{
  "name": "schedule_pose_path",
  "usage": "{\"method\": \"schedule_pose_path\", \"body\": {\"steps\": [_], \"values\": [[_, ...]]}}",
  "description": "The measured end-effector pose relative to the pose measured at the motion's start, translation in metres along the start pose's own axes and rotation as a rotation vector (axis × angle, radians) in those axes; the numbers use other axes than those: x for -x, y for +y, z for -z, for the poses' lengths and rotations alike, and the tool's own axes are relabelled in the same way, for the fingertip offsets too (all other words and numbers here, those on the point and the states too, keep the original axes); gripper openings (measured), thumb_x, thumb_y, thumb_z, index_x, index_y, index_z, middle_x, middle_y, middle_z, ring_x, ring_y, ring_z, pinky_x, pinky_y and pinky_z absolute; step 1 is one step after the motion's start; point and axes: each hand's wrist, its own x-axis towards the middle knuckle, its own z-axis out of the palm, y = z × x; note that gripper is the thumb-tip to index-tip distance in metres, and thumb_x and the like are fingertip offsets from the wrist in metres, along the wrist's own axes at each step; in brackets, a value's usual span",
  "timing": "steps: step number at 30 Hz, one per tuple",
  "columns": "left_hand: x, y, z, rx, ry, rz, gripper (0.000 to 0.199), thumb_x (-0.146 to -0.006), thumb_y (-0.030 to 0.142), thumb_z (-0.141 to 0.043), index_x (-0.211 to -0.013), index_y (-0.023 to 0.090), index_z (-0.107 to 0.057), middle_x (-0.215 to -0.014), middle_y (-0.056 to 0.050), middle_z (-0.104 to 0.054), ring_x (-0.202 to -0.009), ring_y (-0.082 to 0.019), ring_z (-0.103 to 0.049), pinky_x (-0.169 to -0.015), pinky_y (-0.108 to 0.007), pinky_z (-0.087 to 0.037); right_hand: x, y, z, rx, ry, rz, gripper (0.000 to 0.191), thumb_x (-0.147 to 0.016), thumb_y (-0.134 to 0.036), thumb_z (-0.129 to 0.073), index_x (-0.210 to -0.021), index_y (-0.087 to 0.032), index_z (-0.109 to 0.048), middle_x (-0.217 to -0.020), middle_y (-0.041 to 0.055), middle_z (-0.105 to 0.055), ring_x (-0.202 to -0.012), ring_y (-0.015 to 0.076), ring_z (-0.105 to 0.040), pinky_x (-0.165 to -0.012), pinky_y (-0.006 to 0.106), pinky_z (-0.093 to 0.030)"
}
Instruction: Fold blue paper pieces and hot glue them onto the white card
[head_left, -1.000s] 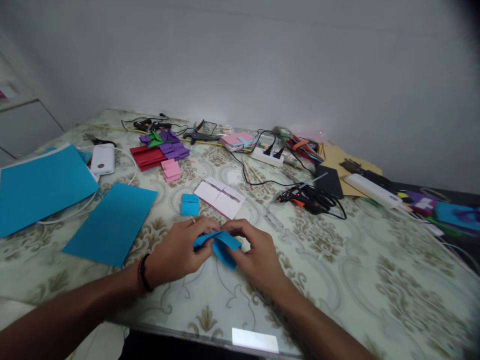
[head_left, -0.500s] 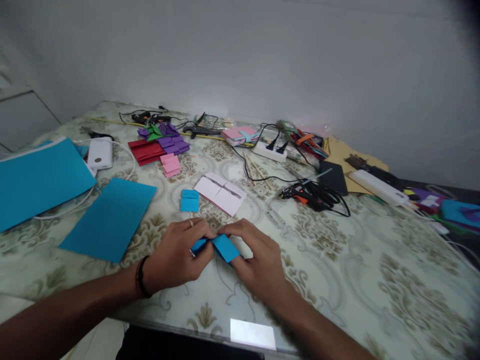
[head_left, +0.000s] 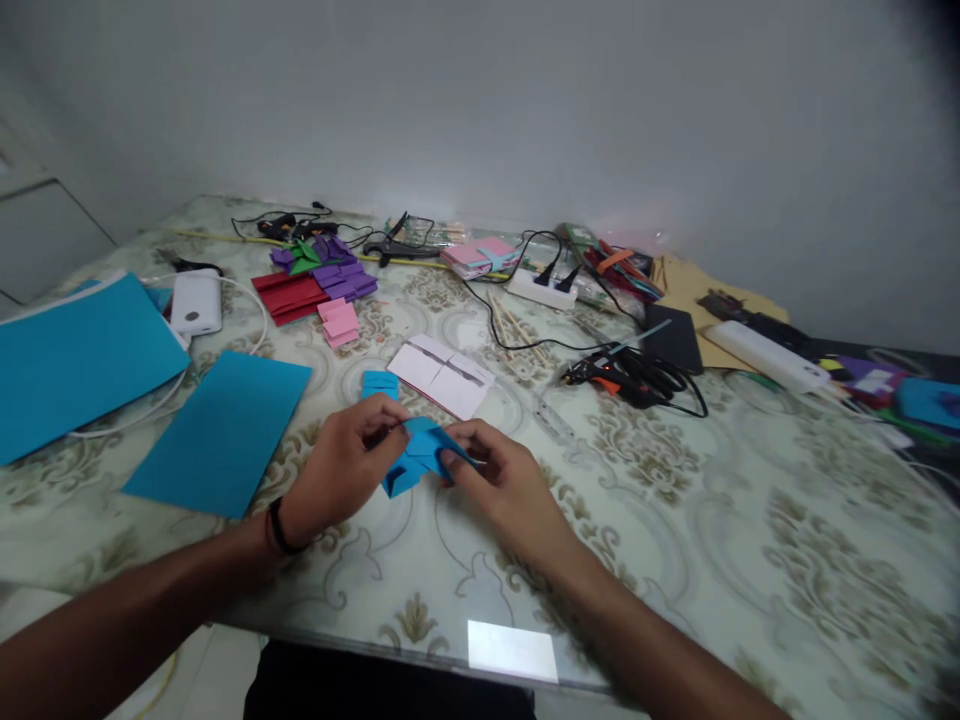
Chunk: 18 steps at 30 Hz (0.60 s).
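Between my two hands is a blue folded paper piece point(head_left: 421, 446), its flaps standing at angles. My left hand point(head_left: 352, 450) pinches its left side, and my right hand point(head_left: 499, 470) grips the right flap between thumb and fingers. Just behind the left fingers lies a small blue folded paper point(head_left: 380, 383), partly covered by that hand. A white card point(head_left: 441, 375) with dark creases or slits rests beyond the hands. To the left, a flat blue sheet point(head_left: 225, 430) lies on the patterned table.
Larger blue sheets point(head_left: 82, 360) and a white power bank point(head_left: 196, 302) sit at left. Red folded paper point(head_left: 289, 297), purple pieces point(head_left: 343, 280) and a pink piece point(head_left: 339, 322) lie farther back. A glue gun point(head_left: 600, 372) with coiled cable and a power strip point(head_left: 541, 288) are at right.
The blue paper piece has been raised slightly away from me and turned, so its flaps now spread open. Both hands moved up with it, and the left now partly covers the small blue paper.
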Motion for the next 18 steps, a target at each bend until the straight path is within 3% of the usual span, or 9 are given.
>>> {"method": "schedule_pose_path", "body": {"steps": [4,9,14,18], "values": [[0.002,0.000,-0.002,-0.066,-0.077,0.005,0.027,-0.087,0.022,-0.064,-0.115,0.022,-0.064,-0.058,0.008,-0.050,-0.052,-0.011,-0.045,-0.049,-0.023,-0.031,0.002,0.002,-0.002,-0.013,0.114,0.010,0.018,-0.082,-0.025,-0.066,-0.101,-0.022,-0.067,-0.091,0.0039,-0.074,-0.079,0.0192,-0.071,-0.070,0.031,-0.059],[0.008,0.004,-0.006,-0.152,-0.050,-0.050,0.020,-0.093,0.024,-0.061,-0.112,0.022,-0.066,-0.062,0.007,-0.045,-0.054,-0.010,-0.041,-0.051,-0.023,-0.029,0.004,-0.001,-0.005,-0.026,0.226,0.084,0.017,-0.087,-0.026,-0.067,-0.103,-0.024,-0.065,-0.089,0.0026,-0.073,-0.084,0.0182,-0.071,-0.076,0.030,-0.058],[0.011,0.000,-0.009,-0.067,-0.017,-0.085,0.014,-0.097,0.026,-0.058,-0.109,0.021,-0.062,-0.061,0.007,-0.043,-0.053,-0.010,-0.038,-0.050,-0.023,-0.029,0.007,0.000,-0.009,-0.148,0.267,0.120,0.013,-0.089,-0.023,-0.066,-0.102,-0.025,-0.063,-0.081,-0.0007,-0.070,-0.076,0.0148,-0.068,-0.069,0.025,-0.057],[0.014,-0.002,-0.008,-0.002,-0.013,-0.171,0.018,-0.093,0.014,-0.059,-0.110,0.021,-0.061,-0.069,0.005,-0.056,-0.057,-0.010,-0.048,-0.053,-0.022,-0.036,0.010,0.000,-0.007,-0.171,0.331,0.188,0.015,-0.085,-0.015,-0.067,-0.096,-0.025,-0.066,-0.081,-0.0003,-0.070,-0.074,0.0145,-0.067,-0.067,0.024,-0.056]]}}
